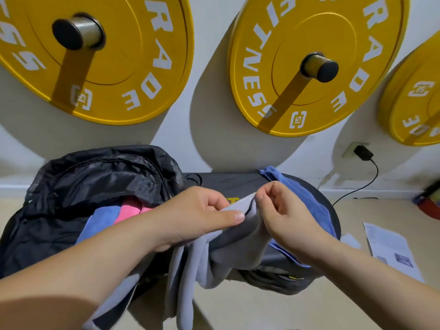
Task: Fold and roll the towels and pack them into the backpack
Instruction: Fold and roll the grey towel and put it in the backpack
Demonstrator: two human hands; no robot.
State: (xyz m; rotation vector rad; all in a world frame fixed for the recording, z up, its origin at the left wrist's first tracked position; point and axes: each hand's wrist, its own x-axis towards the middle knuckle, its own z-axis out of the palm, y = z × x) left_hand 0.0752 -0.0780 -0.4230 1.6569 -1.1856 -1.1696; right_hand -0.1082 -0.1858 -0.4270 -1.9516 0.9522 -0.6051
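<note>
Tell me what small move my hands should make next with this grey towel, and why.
Probably draw the two hands apart to stretch the top edge flat. The left hand and right hand both pinch the grey towel close together at one edge, so the rest hangs bunched and unfolded. The backpack stands open, with blue and pink towels already inside, and this one looks too loose to roll.

grey towel [238, 239]: soft matt cloth, kinda fleecy
backpack [90, 179]: thin black fabric, slight crinkly sheen, mesh bit at the top edge
weight plates [133, 55]: smooth matt yellow, looks rubbery
plate pegs [89, 32]: brushed metal, matt black caps
leaflet [392, 248]: plain paper
</note>
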